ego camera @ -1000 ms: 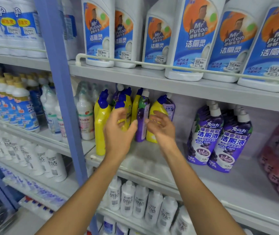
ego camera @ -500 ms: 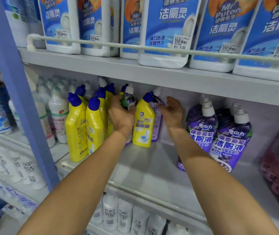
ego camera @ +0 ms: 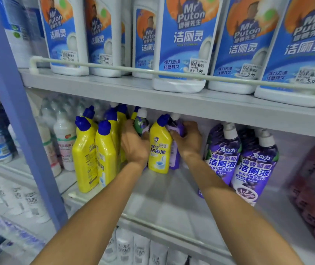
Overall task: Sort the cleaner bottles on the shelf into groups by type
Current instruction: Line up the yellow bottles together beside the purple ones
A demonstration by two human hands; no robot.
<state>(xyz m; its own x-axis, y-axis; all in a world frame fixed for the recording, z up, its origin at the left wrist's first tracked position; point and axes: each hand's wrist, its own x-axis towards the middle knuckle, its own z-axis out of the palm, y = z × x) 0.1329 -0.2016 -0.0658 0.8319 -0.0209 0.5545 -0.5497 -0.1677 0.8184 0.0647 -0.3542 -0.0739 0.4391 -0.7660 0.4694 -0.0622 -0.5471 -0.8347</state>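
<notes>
Two hands reach deep onto the middle shelf (ego camera: 172,203): the left hand (ego camera: 134,144) curls its fingers round a white-capped purple bottle (ego camera: 141,124), and the right hand (ego camera: 188,142) grips a second purple bottle (ego camera: 175,157) tucked just behind a lone yellow bottle (ego camera: 159,148) that stands between them. Both purple strays sit beside the yellow group (ego camera: 95,155), while the purple group (ego camera: 252,163) leans further right. The likeliest mishap, I judge, is the lone yellow bottle: drawing either purple one out past it could clip its shoulder and topple it forward. The leaning purple group might also slide if a newcomer is shoved against it.
</notes>
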